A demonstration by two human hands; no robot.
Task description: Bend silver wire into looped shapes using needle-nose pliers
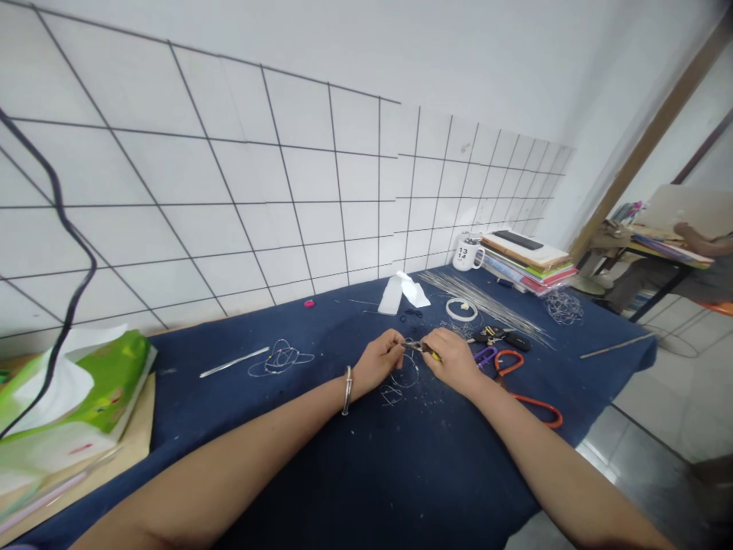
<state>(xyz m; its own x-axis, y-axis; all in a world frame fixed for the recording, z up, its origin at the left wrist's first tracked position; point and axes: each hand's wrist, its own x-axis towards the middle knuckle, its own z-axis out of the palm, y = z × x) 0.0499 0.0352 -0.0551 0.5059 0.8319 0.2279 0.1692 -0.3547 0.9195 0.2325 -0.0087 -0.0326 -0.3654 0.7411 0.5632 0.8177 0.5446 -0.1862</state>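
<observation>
My right hand [450,359] is closed around a pair of pliers [422,346] with a yellow handle, the jaws pointing left. Facing it, my left hand [379,360] pinches thin silvery wire close to the jaw tips. A loop of that wire [408,376] hangs beneath the two hands. Below it, a small tangle of wire [392,395] rests on the dark blue cloth [366,473], with tiny clippings scattered around. What exactly sits between the jaws is too small to make out.
Orange-handled scissors [538,411], black cutters [504,337] and a tape roll [461,308] lie right. Long wires [486,302], a white mug [466,253] and stacked books [527,260] stand behind. Coiled wire [280,357] and a tissue pack [114,386] are left. Another person's arm [702,241] shows far right.
</observation>
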